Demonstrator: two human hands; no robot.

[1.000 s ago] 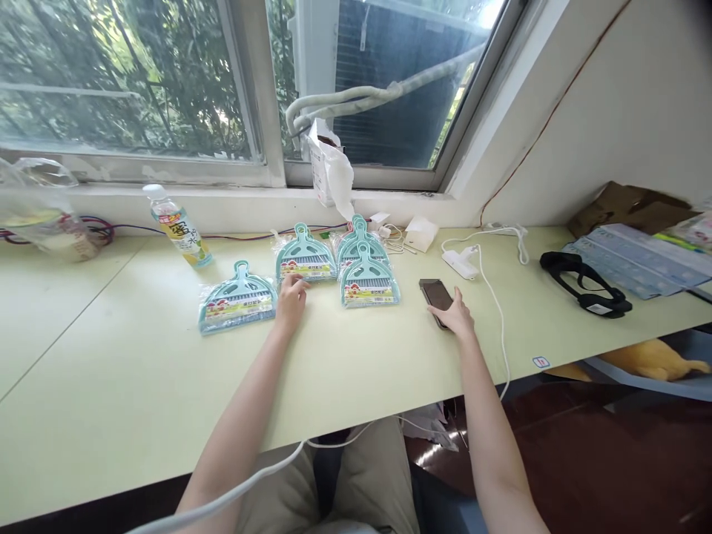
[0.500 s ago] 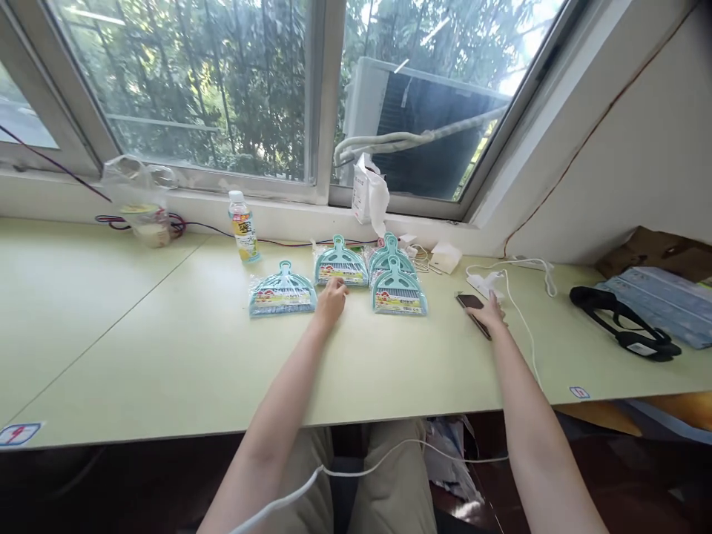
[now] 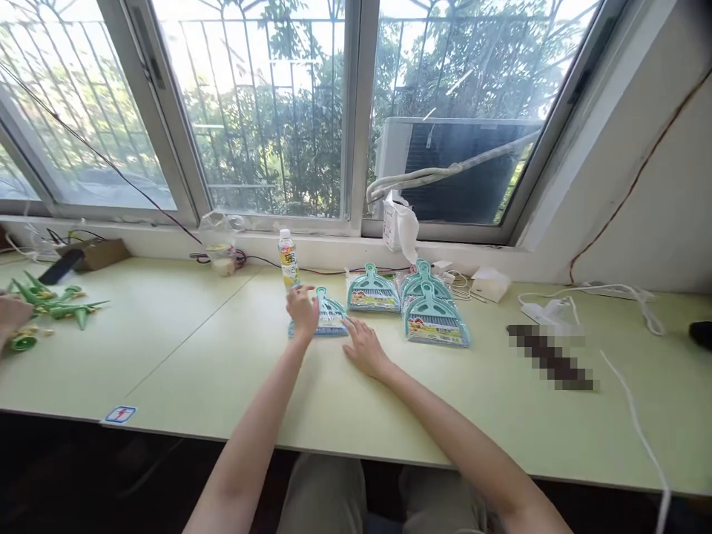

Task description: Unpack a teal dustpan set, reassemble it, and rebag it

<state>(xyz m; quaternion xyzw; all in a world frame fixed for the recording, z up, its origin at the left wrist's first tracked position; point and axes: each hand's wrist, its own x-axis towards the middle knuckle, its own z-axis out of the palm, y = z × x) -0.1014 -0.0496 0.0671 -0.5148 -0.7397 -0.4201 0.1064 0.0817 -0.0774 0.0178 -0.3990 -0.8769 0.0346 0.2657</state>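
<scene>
Several teal dustpan-and-brush sets in clear wrap lie on the pale green table. The leftmost set [image 3: 332, 320] is between my two hands. My left hand [image 3: 303, 313] is over its left side, fingers apart, just in front of a drink bottle [image 3: 288, 259]. At the set's right edge, my right hand [image 3: 366, 348] has its fingers spread, with the fingertips at the wrap. Another set [image 3: 372, 291] lies behind my right hand. To the right, a front set [image 3: 437, 322] overlaps one behind it [image 3: 423, 276].
A blurred-out dark object [image 3: 550, 357] and white cables [image 3: 634, 408] lie at the right. A tissue pack [image 3: 399, 225] stands by the window. At the far left, another person's hand [image 3: 14, 311] is beside green plastic pieces [image 3: 61, 302]. A plastic bag with a cup [image 3: 222, 256] stands near the sill.
The view has turned left. My right hand has left the phone and come to the leftmost set. My left hand has moved left, from the middle set to over the leftmost one.
</scene>
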